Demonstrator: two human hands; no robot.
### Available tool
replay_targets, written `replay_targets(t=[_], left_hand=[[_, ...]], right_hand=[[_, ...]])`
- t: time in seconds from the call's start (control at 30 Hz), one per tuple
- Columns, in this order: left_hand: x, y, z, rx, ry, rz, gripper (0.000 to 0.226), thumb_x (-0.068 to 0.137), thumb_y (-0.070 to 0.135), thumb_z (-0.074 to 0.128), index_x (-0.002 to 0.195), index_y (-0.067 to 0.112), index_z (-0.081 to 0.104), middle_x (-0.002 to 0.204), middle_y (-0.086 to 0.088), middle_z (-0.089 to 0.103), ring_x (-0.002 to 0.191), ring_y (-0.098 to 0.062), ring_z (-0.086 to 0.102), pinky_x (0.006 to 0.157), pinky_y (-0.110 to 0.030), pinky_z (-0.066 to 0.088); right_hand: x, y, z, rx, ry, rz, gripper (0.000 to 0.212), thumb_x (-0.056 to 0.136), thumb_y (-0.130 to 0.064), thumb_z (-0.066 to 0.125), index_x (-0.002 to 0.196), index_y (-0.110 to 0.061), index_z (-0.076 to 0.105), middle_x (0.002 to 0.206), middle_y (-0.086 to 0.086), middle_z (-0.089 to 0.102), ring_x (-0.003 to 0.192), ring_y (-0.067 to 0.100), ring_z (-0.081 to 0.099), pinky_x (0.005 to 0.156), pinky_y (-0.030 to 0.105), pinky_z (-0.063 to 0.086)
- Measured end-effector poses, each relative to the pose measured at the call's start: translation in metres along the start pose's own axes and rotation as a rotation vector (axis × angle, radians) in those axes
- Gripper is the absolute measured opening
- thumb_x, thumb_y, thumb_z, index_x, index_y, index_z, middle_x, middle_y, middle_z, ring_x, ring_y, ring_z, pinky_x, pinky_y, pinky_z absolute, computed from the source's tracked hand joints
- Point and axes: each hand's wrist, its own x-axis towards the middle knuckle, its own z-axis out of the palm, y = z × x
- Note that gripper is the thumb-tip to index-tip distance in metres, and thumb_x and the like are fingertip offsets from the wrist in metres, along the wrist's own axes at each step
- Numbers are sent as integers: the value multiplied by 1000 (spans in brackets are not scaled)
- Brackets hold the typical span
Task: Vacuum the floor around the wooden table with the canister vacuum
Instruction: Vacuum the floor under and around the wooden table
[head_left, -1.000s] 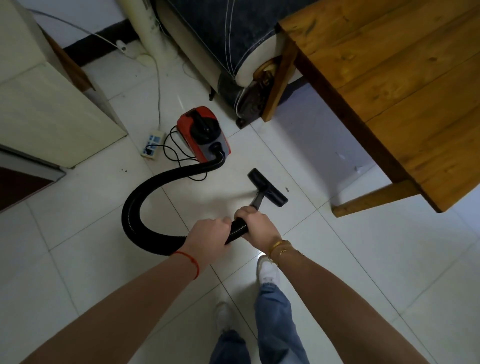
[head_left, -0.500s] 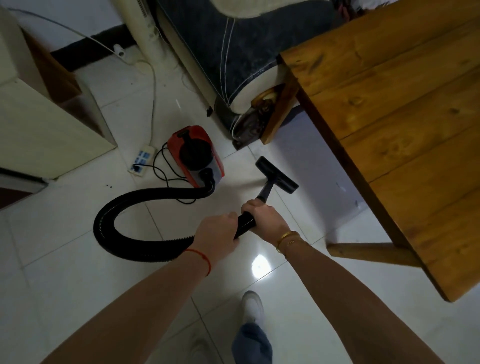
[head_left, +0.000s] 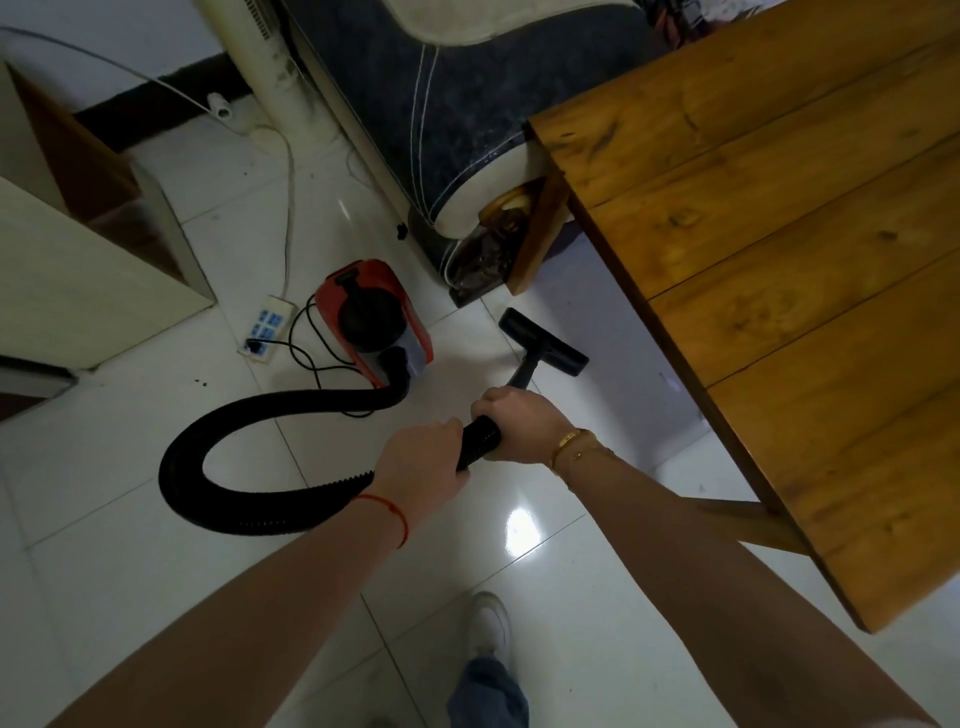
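A red canister vacuum (head_left: 374, 322) sits on the white tiled floor (head_left: 156, 545), left of the wooden table (head_left: 789, 260). Its black ribbed hose (head_left: 218, 441) loops left and back to my hands. My left hand (head_left: 421, 467) grips the hose end, and my right hand (head_left: 519, 423) grips it just ahead, near the wand. The black floor nozzle (head_left: 545, 340) lies flat on the tiles beside the table's near-left leg (head_left: 535, 239).
A dark sofa end (head_left: 467, 119) and a white fan column (head_left: 275, 67) stand behind the vacuum. A power strip (head_left: 267, 332) with cords lies left of the canister. A pale cabinet (head_left: 78, 270) is at the left. My shoe (head_left: 488, 623) is below.
The nozzle has slid forward along the floor toward the table leg and sofa. I have stepped forward, bringing the table and canister closer.
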Motion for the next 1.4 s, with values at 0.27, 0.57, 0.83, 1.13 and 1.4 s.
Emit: replay_targets(t=[0.27, 0.57, 0.83, 1.13, 1.4], left_hand=[[-45, -13, 3, 75, -18, 90, 17, 88, 28, 51, 103, 20, 51, 75, 6, 46, 64, -15, 47, 59, -26, 37], [-111, -7, 30, 150, -59, 270, 14, 87, 24, 49, 99, 19, 54, 60, 8, 33, 64, -16, 45, 45, -21, 22], [-184, 14, 64, 210, -141, 428, 16, 85, 23, 52, 100, 18, 56, 84, 0, 62, 70, -19, 57, 48, -25, 29], [-232, 58, 95, 280, -174, 542, 21, 82, 24, 53, 102, 18, 57, 75, 3, 51, 79, -23, 62, 57, -25, 32], [-242, 128, 118, 274, -199, 614, 22, 81, 24, 55, 102, 18, 57, 90, -3, 63, 80, -24, 62, 60, -26, 35]], right_hand=[[-33, -49, 33, 143, -13, 101, 20, 80, -22, 67, 95, -11, 60, 98, 9, 63, 84, 27, 63, 75, 39, 55], [-101, -98, 86, 250, 45, 215, 19, 80, -22, 67, 93, -12, 59, 95, 8, 64, 84, 28, 63, 72, 36, 53], [-180, -148, 150, 335, 128, 336, 19, 80, -22, 65, 95, -11, 59, 95, 8, 63, 85, 27, 62, 75, 36, 52], [-256, -169, 200, 417, 177, 444, 19, 79, -24, 66, 94, -13, 59, 93, 6, 63, 85, 26, 61, 70, 33, 48], [-327, -145, 223, 464, 248, 539, 18, 80, -21, 65, 93, -11, 59, 95, 6, 63, 83, 26, 60, 65, 29, 42]])
